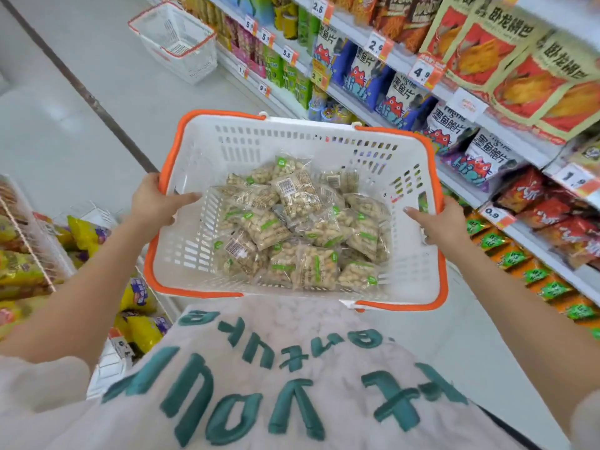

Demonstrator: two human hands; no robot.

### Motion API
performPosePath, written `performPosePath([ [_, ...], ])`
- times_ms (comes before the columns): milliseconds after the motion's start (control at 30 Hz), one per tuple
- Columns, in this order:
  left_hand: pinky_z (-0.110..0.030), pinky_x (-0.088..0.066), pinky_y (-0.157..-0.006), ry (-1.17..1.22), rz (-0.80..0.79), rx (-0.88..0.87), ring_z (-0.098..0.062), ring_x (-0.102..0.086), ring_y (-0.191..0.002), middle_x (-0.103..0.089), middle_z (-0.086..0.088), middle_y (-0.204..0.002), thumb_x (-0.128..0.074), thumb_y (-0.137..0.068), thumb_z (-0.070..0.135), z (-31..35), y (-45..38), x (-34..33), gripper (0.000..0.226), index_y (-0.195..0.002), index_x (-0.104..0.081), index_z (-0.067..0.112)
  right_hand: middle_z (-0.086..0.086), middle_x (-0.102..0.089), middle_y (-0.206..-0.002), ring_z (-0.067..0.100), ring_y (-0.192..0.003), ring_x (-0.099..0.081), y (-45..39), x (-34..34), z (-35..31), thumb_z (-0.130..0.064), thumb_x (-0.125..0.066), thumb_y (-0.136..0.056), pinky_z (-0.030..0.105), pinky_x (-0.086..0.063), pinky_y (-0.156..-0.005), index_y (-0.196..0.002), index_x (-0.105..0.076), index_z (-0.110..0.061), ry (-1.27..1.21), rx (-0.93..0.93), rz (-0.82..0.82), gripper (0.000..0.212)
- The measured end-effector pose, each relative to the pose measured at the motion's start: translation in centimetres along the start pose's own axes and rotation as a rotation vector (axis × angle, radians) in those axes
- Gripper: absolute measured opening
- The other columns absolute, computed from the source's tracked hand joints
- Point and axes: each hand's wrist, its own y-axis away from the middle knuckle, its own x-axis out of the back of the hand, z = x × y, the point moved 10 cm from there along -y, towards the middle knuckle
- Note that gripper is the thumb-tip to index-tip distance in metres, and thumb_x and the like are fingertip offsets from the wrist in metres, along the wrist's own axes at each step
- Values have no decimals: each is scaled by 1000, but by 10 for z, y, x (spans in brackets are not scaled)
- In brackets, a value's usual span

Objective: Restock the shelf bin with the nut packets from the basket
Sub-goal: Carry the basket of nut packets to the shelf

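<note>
The basket [418, 280] wall hides both hands' fingers. Lower packets [292, 222] lie buried under upper ones. At three o'clock the frame edge cuts off the shelves [506, 151]; far price tags [266, 89] blur unreadably.

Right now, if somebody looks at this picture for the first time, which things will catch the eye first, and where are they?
The eye goes first to the white basket with orange rim at the centre, held by the left hand and the right hand at its two sides. Inside lies a heap of clear nut packets. On the right run shelves of bright snack bags, and a second basket stands on the floor at top left.
</note>
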Motion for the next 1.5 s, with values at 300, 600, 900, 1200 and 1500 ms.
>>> performPosePath([
  [300,-33,-43,-44,111,361,260,-20,-48,-54,-54,-6,-86,-85,-66,32,-78,139,3,64,-113,-48,10,-1,-55,-80,19,-61,-49,-62,-35,-37,-32,-79,-77,19,-36,-34,-110,-50,-19,146,205,-360,46],
  [600,-20,-37,-32,320,712,572,-22,-44,-59,-47,-2,-74,-86,-64,31,-166,333,-13,53,-96,-47,15,8,-59,-90,18,-61,-53,-35,-119,-69,-33,-77,-78,30,-47,-45,-103,-49,-18,319,446,-720,42],
  [900,-16,-33,-25,365,970,813,-24,-46,-57,-46,-4,-74,-84,-67,31,-236,506,-20,50,-94,-45,15,5,-55,-90,17,-60,-49,80,-205,-56,-28,-77,-80,28,-41,-45,-101,-45,-14,438,553,-1011,41],
  [1200,-19,-38,-30,519,1113,994,-23,-46,-63,-43,-1,-73,-82,-71,31,-306,667,-54,51,-101,-46,15,2,-53,-82,15,-54,-46,226,-255,-27,-27,-76,-81,27,-38,-41,-102,-47,-13,574,673,-1197,39],
  [1500,-18,-37,-30,642,1265,1052,-19,-42,-51,-45,-2,-67,-82,-72,20,-372,789,-73,41,-87,-44,16,-4,-51,-72,14,-57,-49,369,-298,15,-27,-78,-79,29,-40,-49,-99,-50,-13,635,831,-1278,37],
])
